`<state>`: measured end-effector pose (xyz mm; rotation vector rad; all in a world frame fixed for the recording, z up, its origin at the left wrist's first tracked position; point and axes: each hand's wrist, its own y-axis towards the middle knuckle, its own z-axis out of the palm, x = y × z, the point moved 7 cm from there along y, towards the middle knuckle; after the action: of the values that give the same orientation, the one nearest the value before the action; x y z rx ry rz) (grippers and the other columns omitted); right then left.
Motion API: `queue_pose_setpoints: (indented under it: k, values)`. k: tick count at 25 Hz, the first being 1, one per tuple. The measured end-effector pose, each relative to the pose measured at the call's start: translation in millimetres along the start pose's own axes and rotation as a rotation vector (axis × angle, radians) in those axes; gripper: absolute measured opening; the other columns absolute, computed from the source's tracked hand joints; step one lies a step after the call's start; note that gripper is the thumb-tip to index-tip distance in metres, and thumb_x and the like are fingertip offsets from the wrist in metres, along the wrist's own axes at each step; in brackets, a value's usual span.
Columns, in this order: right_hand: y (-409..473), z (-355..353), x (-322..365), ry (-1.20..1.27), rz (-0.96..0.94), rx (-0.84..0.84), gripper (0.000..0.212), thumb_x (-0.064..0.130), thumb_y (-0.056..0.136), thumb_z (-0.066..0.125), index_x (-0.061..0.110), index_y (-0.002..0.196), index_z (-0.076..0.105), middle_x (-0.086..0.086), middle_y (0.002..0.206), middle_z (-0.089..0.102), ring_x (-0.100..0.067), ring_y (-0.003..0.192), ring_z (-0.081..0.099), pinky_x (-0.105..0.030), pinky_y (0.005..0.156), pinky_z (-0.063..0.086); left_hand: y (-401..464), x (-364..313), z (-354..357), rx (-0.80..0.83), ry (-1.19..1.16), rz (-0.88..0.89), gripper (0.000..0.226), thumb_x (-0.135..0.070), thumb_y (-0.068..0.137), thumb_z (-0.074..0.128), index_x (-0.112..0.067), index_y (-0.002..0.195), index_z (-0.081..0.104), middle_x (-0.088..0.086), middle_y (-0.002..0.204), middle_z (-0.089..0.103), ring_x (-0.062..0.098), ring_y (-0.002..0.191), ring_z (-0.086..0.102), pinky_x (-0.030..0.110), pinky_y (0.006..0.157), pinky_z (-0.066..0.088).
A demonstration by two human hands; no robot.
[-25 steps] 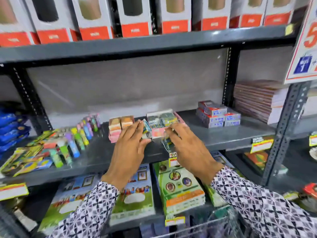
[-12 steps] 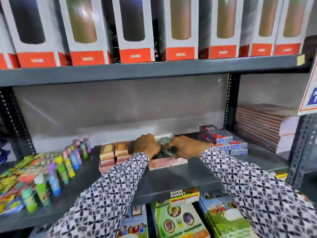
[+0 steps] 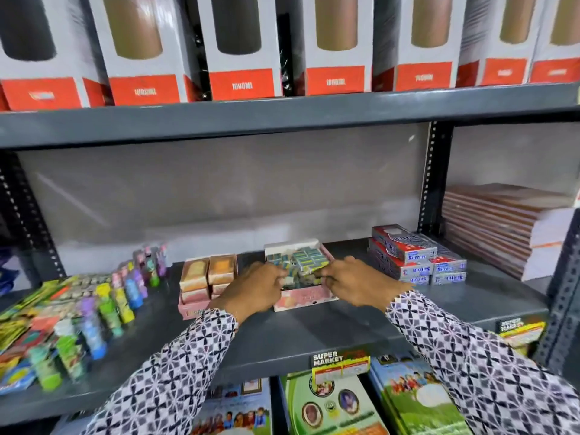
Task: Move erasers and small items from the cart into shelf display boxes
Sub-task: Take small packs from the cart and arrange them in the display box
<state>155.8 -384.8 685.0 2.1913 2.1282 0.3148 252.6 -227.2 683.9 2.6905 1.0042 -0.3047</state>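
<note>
Head view: grey metal shelf [image 3: 314, 334], middle tier. Open pink cardboard display box [image 3: 306, 299] sits mid-shelf, packed with small green-and-blue wrapped erasers [image 3: 309, 258], stacked unevenly, heaped near the front.

Left hand [image 3: 251, 291] at the box's front-left corner, fingers curled down over the erasers at that edge. Can't tell whether it's gripping one, too blurred. Right hand [image 3: 356, 284] at the front-right side, fingertips [image 3: 321, 273] pinched together at the eraser pile; looks like contact with an eraser, actual hold not clear. Both patterned black-and-white sleeves [image 3: 477, 356] reach in from below.

Just left of it, touching or nearly so: second pink display box [image 3: 191, 309] holding tan/orange rectangular blocks [image 3: 208, 273] in two columns, front part of the box bare.

Right of the eraser box, apart: stack of red-and-blue flat cartons [image 3: 411, 255]. Further right, pile of brown-covered notebooks [image 3: 502, 227].

Left end of the shelf: rows of coloured glue-stick-like tubes [image 3: 103, 306] standing upright, plus flat carded packets [image 3: 28, 312].

Tier above: tall white-and-red bottle boxes [image 3: 241, 45] side by side. Tier below: green illustrated books [image 3: 332, 406].
</note>
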Motion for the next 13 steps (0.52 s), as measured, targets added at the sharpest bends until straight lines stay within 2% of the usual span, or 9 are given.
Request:
queue_pose_setpoints:
  k: [3, 6, 8, 9, 11, 12, 13]
  values:
    - [11.9, 2.3, 2.3, 0.004, 0.04, 0.01, 0.031, 0.02, 0.104, 0.045, 0.008, 0.101, 0.073, -0.018, 0.11, 0.073, -0.041, 0.103, 0.064, -0.049, 0.1, 0.046, 5.1, -8.2, -7.7, -0.087, -0.025, -0.03, 0.03, -0.015, 0.095, 0.067, -0.02, 0.121, 0.08, 0.011, 0.129, 0.077, 0.032, 0.12, 0.071, 0.037, 0.106, 0.055]
    - [15.2, 3.8, 3.8, -0.011, 0.079, 0.041, 0.034, 0.025, 0.105, 0.042, 0.014, 0.109, 0.075, -0.014, 0.121, 0.072, -0.04, 0.114, 0.06, -0.054, 0.111, 0.035, 9.9, -14.1, -8.1, -0.145, -0.02, -0.037, 0.011, -0.019, 0.088, 0.077, -0.015, 0.09, 0.086, 0.006, 0.097, 0.084, 0.024, 0.092, 0.078, 0.034, 0.087, 0.061]
    - [8.2, 12.9, 3.2, -0.035, 0.077, 0.132, 0.043, 0.038, 0.106, 0.034, 0.018, 0.119, 0.069, -0.01, 0.133, 0.066, -0.036, 0.127, 0.055, -0.066, 0.118, 0.022, 12.4, -10.3, -9.8, -0.188, -0.052, -0.046, 0.02, -0.02, 0.089, 0.074, -0.013, 0.073, 0.082, 0.005, 0.087, 0.083, 0.024, 0.085, 0.078, 0.03, 0.077, 0.058]
    - [2.9, 18.4, 1.3, -0.024, 0.074, 0.182, 0.051, 0.047, 0.105, 0.027, 0.023, 0.133, 0.062, -0.006, 0.147, 0.057, -0.032, 0.14, 0.047, -0.072, 0.12, 0.011, 12.7, -8.2, -10.4, -0.208, -0.053, -0.049, 0.021, -0.018, 0.092, 0.07, -0.016, 0.076, 0.083, 0.005, 0.095, 0.084, 0.026, 0.091, 0.078, 0.029, 0.079, 0.057]
    - [-5.1, 25.3, 0.0, 0.003, 0.051, 0.236, 0.07, 0.063, 0.099, 0.016, 0.03, 0.158, 0.033, 0.004, 0.17, 0.027, -0.023, 0.159, 0.017, -0.074, 0.117, -0.01, 12.7, -9.5, -7.8, -0.19, -0.01, -0.013, 0.026, -0.015, 0.098, 0.062, -0.02, 0.113, 0.083, 0.004, 0.126, 0.078, 0.029, 0.114, 0.074, 0.034, 0.099, 0.057]
    - [-5.8, 27.6, -0.4, -0.007, 0.04, 0.246, 0.078, 0.069, 0.097, 0.012, 0.029, 0.162, 0.023, 0.006, 0.173, 0.017, -0.019, 0.16, 0.007, -0.074, 0.116, -0.015, 13.6, -11.1, -3.0, -0.139, 0.012, 0.008, 0.035, -0.014, 0.1, 0.059, -0.02, 0.129, 0.076, 0.005, 0.139, 0.072, 0.031, 0.125, 0.068, 0.036, 0.108, 0.053]
    - [-4.2, 29.8, -2.2, -0.023, 0.043, 0.258, 0.083, 0.074, 0.094, 0.01, 0.029, 0.163, 0.02, 0.007, 0.173, 0.014, -0.019, 0.161, 0.003, -0.075, 0.115, -0.018, 14.4, -11.4, 3.7, -0.078, 0.02, 0.011, 0.04, -0.015, 0.102, 0.055, -0.019, 0.139, 0.07, 0.008, 0.147, 0.066, 0.033, 0.132, 0.063, 0.038, 0.114, 0.049]
